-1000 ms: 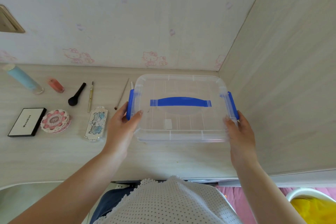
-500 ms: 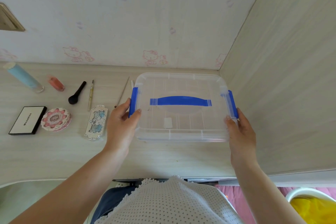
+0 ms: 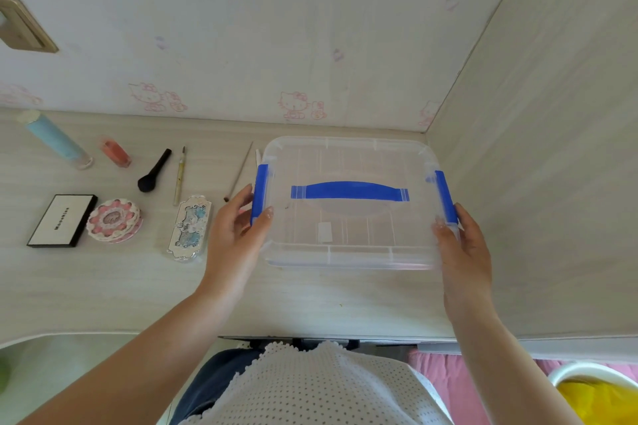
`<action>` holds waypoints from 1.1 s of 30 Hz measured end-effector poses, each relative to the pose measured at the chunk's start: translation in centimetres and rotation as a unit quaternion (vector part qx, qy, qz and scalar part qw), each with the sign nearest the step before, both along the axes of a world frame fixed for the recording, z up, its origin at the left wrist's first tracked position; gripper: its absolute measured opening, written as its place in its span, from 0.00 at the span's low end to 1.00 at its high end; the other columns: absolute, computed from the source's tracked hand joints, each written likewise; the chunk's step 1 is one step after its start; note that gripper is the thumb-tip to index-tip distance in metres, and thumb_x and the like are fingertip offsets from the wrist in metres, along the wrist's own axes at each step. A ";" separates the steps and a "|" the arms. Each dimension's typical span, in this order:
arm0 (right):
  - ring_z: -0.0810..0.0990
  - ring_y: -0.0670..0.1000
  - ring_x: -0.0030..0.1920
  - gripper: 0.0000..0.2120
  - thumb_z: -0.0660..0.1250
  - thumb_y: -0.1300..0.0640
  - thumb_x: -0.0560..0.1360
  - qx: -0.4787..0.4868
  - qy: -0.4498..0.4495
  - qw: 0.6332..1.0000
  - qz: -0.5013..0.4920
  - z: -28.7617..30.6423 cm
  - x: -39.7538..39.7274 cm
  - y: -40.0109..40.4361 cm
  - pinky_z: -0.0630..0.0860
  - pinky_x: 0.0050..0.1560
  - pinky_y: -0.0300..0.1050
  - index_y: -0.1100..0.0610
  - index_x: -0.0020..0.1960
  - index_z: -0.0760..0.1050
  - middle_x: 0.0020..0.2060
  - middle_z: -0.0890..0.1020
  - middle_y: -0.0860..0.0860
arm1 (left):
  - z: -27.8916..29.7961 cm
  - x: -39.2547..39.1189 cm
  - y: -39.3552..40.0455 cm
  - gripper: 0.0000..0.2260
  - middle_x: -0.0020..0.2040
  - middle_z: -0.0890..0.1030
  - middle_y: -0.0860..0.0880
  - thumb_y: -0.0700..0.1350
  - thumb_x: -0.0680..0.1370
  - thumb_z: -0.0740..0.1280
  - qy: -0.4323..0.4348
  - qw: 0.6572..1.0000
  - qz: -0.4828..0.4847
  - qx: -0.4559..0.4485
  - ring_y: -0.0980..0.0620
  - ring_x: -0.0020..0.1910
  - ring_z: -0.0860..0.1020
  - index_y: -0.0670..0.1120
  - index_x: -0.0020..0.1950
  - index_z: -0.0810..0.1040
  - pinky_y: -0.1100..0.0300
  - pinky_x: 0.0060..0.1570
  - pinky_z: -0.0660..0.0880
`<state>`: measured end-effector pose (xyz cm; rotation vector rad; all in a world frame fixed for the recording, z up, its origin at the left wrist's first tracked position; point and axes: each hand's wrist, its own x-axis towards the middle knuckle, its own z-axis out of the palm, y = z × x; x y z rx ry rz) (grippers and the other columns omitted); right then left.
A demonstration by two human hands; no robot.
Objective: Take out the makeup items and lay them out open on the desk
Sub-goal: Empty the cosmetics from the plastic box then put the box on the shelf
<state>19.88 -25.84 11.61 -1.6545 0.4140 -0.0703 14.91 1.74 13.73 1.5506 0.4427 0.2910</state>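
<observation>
At bench right rear corner: both hands hold closed box, left hand and right hand gripping blue latches.

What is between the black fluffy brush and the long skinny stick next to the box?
In the head view, a slim cream-handled brush lies on the desk between the black brush and the thin stick. The rest is bare desk.

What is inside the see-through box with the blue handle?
The clear box looks empty: only desk grain and a small white label show through. The handle covers a strip.
</observation>
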 end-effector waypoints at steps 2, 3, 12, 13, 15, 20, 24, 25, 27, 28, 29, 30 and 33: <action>0.77 0.38 0.57 0.19 0.66 0.49 0.74 -0.001 -0.003 1.000 0.002 0.3 0.1 -0.1 0.70 0.56 0.37 0.32 0.62 0.68 0.58 0.77 0.38 | -0.1 -0.5 -0.3 0.16 0.57 0.80 0.52 0.38 0.76 0.68 -0.011 1.000 0.002 0.007 0.64 0.51 0.80 0.50 0.62 0.74 0.73 0.44 0.75; 0.77 0.37 0.56 0.18 0.66 0.49 0.75 -0.002 -0.007 1.000 0.003 0.5 0.1 0.0 0.69 0.54 0.35 0.31 0.60 0.69 0.58 0.77 0.37 | -0.2 -0.7 -0.5 0.16 0.58 0.80 0.49 0.37 0.75 0.68 -0.016 1.000 0.000 0.006 0.63 0.52 0.79 0.48 0.62 0.74 0.71 0.47 0.75; 0.71 0.29 0.58 0.14 0.65 0.41 0.70 -0.014 -0.088 0.996 0.026 5.9 1.0 3.6 0.67 0.53 0.27 0.31 0.54 0.72 0.59 0.74 0.33 | 3.2 1.1 2.7 0.20 0.55 0.82 0.58 0.49 0.72 0.71 -0.095 0.994 -0.044 -0.027 0.59 0.48 0.80 0.54 0.63 0.73 0.64 0.42 0.77; 0.70 0.27 0.58 0.15 0.64 0.39 0.68 -0.020 -0.102 0.994 0.028 7.1 1.0 3.9 0.67 0.49 0.24 0.29 0.54 0.70 0.59 0.73 0.31 | 4.1 1.5 3.3 0.21 0.54 0.81 0.59 0.48 0.72 0.70 -0.123 0.990 -0.060 -0.026 0.61 0.47 0.79 0.52 0.64 0.72 0.69 0.41 0.76; 0.70 0.26 0.56 0.19 0.63 0.36 0.65 -0.030 -0.131 0.990 0.038 9.5 1.2 4.5 0.68 0.45 0.21 0.26 0.55 0.67 0.59 0.71 0.30 | 6.2 2.7 4.4 0.23 0.59 0.79 0.59 0.46 0.73 0.69 -0.172 0.980 -0.097 -0.007 0.61 0.57 0.78 0.49 0.67 0.69 0.71 0.50 0.74; 0.73 0.27 0.55 0.34 0.67 0.41 0.65 -0.034 -0.236 0.967 0.088 15.4 1.8 5.2 0.69 0.46 0.22 0.34 0.68 0.59 0.57 0.72 0.25 | 12.9 5.1 5.8 0.29 0.68 0.72 0.58 0.51 0.68 0.72 -0.280 0.947 -0.155 0.029 0.56 0.68 0.70 0.58 0.67 0.67 0.63 0.66 0.67; 0.71 0.31 0.61 0.35 0.69 0.48 0.68 -0.014 -0.302 0.943 0.141 20.0 1.8 5.2 0.71 0.49 0.23 0.33 0.68 0.55 0.64 0.70 0.30 | 17.8 5.6 5.4 0.32 0.69 0.70 0.61 0.51 0.66 0.74 -0.332 0.935 -0.107 0.065 0.60 0.69 0.69 0.61 0.67 0.65 0.61 0.68 0.67; 0.70 0.31 0.63 0.34 0.70 0.50 0.68 -0.011 -0.320 0.934 0.157 21.7 1.8 5.2 0.71 0.50 0.23 0.30 0.66 0.57 0.65 0.70 0.31 | 19.5 5.6 5.2 0.33 0.70 0.69 0.61 0.51 0.66 0.74 -0.345 0.932 -0.087 0.069 0.60 0.69 0.68 0.60 0.68 0.65 0.58 0.69 0.66; 0.68 0.32 0.65 0.36 0.72 0.54 0.70 -0.015 -0.357 0.918 0.170 24.4 1.7 4.9 0.72 0.58 0.31 0.26 0.63 0.56 0.65 0.70 0.31 | 22.2 5.3 4.8 0.35 0.70 0.69 0.61 0.53 0.65 0.73 -0.366 0.926 -0.054 0.079 0.62 0.69 0.67 0.57 0.70 0.64 0.54 0.70 0.64; 0.67 0.33 0.66 0.38 0.72 0.57 0.71 -0.020 -0.369 0.913 0.173 25.2 1.7 4.7 0.70 0.63 0.38 0.27 0.65 0.55 0.66 0.69 0.32 | 23.2 5.0 4.5 0.36 0.69 0.69 0.63 0.55 0.65 0.73 -0.375 0.922 -0.044 0.085 0.63 0.69 0.66 0.56 0.70 0.63 0.55 0.70 0.63; 0.66 0.35 0.67 0.40 0.71 0.59 0.71 -0.029 -0.387 0.906 0.171 26.8 1.5 4.4 0.67 0.67 0.45 0.30 0.68 0.53 0.68 0.68 0.34 | 24.9 4.6 4.1 0.35 0.68 0.69 0.65 0.55 0.65 0.72 -0.390 0.916 -0.033 0.088 0.65 0.69 0.66 0.57 0.70 0.64 0.56 0.70 0.63; 0.65 0.37 0.69 0.41 0.71 0.61 0.72 -0.040 -0.402 0.898 0.174 28.0 1.4 4.2 0.64 0.70 0.50 0.34 0.71 0.51 0.69 0.67 0.35 | 26.2 4.2 3.8 0.33 0.66 0.70 0.68 0.53 0.66 0.73 -0.405 0.910 -0.031 0.087 0.66 0.68 0.66 0.59 0.69 0.64 0.57 0.69 0.63; 0.65 0.42 0.71 0.41 0.69 0.62 0.72 -0.048 -0.445 0.877 0.172 31.8 0.8 3.6 0.61 0.72 0.56 0.45 0.75 0.48 0.70 0.67 0.41 | 29.9 2.9 2.6 0.30 0.65 0.72 0.66 0.47 0.69 0.73 -0.438 0.895 -0.024 0.084 0.68 0.66 0.68 0.62 0.67 0.64 0.57 0.68 0.64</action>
